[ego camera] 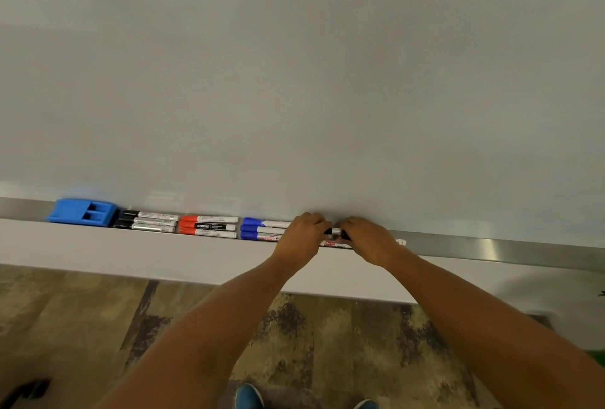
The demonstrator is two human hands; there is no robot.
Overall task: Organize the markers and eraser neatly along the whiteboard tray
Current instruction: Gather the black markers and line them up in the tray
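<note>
Both hands, left hand (pixel 302 233) and right hand (pixel 366 240), pinch what seems a black-capped marker (pixel 336 231) over the tray (pixel 491 246); light, stiff, slick, best gripped mid-barrel.

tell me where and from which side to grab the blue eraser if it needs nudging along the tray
Grip the blue eraser across its two short ends, coming down from above and in front. It lies flat at the left end of the tray, its back to the whiteboard and its right end beside the black markers, so that end gives fingers little room. A push on the free left end might be easier.
</note>
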